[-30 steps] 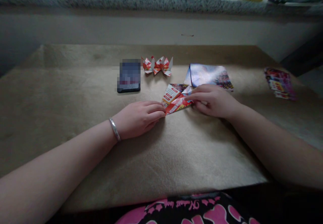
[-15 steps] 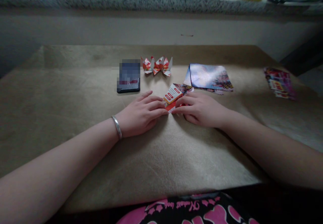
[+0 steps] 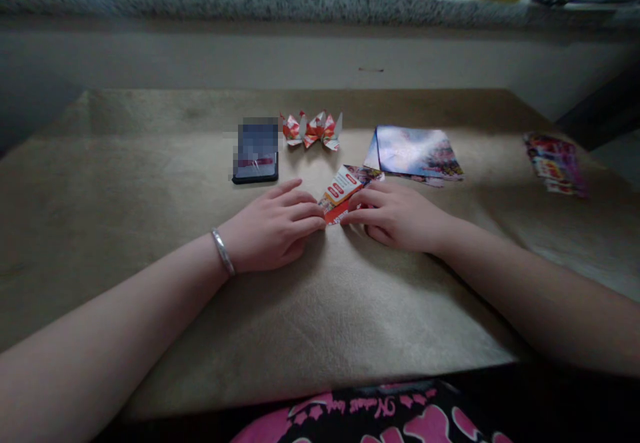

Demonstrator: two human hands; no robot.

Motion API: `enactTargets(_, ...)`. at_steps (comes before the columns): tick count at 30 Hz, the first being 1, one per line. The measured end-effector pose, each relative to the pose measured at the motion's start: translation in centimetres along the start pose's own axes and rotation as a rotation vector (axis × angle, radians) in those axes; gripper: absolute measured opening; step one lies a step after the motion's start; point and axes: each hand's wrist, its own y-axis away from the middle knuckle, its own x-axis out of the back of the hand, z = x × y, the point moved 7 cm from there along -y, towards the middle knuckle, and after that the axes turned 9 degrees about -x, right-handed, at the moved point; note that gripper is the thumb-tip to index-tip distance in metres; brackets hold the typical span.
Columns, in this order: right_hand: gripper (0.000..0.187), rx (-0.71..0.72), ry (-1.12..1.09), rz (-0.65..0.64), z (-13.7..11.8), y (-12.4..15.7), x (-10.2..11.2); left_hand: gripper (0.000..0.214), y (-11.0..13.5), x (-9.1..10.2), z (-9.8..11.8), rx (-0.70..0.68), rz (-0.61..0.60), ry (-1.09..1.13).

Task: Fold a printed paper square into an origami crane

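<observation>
Note the folded paper (image 3: 343, 186) on the table (image 3: 330, 323), between left hand (image 3: 267, 231) and right hand (image 3: 400, 215). Read fingertip contact at both sides, with loosely bent fingers, as likely steadying against slip. Cannot tell, for either hand, whether pinching or merely pressing.

On a table (image 3: 320, 323), folded paper (image 3: 343, 187) lies between left hand (image 3: 270, 228) and right hand (image 3: 403, 215). Behind, left to right: phone (image 3: 256, 153), paper cranes (image 3: 315, 130), flat sheets (image 3: 417, 150) and, well apart, a paper pile (image 3: 554, 166).
</observation>
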Motion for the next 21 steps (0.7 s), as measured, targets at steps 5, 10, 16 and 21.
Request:
enactTargets(5, 0.033, 0.004, 0.004, 0.000, 0.1, 0.1, 0.0, 0.041, 0.1, 0.4, 0.0, -0.028, -0.054, 0.047)
enactTargets(10, 0.033, 0.005, 0.004, 0.006, 0.1, 0.2, 0.0, 0.035, 0.3, 0.7, -0.2, -0.033, -0.058, 0.053)
enactTargets(16, 0.033, 0.003, -0.003, 0.015, 0.1, 0.4, 0.1, 0.030, 0.7, 1.1, -0.5, -0.065, -0.022, 0.084)
enactTargets(21, 0.034, 0.009, -0.002, -0.003, 0.2, 0.4, -0.1, 0.028, 0.5, 1.3, -0.5, -0.074, -0.004, 0.133)
